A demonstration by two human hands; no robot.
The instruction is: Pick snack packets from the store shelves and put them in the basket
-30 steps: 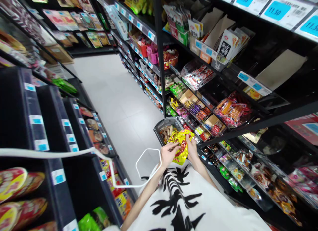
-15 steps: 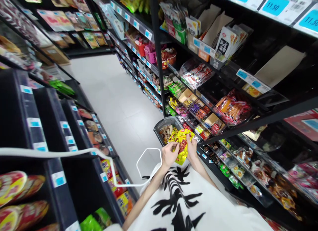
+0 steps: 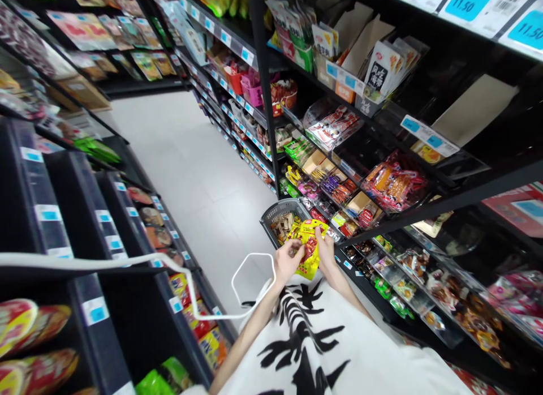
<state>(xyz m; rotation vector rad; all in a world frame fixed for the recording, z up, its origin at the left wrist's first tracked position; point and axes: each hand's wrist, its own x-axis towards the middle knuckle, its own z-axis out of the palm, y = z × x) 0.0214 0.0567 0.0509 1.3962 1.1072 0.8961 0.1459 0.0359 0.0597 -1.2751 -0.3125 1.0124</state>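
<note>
A yellow snack packet (image 3: 311,249) with a red picture on it is held in front of my body. My right hand (image 3: 326,250) grips its right edge, thumb lying on the front. On the other side, the curled fingers of my left hand (image 3: 289,260) pinch the packet's left part. Just beyond both hands is a grey plastic basket (image 3: 268,218) with slotted walls. Brown-and-white pieces (image 3: 283,227) lie inside it, and more yellow packaging shows near the packet. The packet hides part of the basket.
Black shelves with packaged snacks (image 3: 394,183) line the right side, with a dark upright post (image 3: 265,89) near the basket. Bins (image 3: 31,174) with price tags stand at left, some holding bowl-shaped packs (image 3: 38,321). Pale floor (image 3: 186,146) runs between. A white wire (image 3: 195,293) crosses the view.
The packet looks flatter, showing more of its front, and my left fingers have shifted slightly on it. The view has moved a little; the basket stays beside my hands.
</note>
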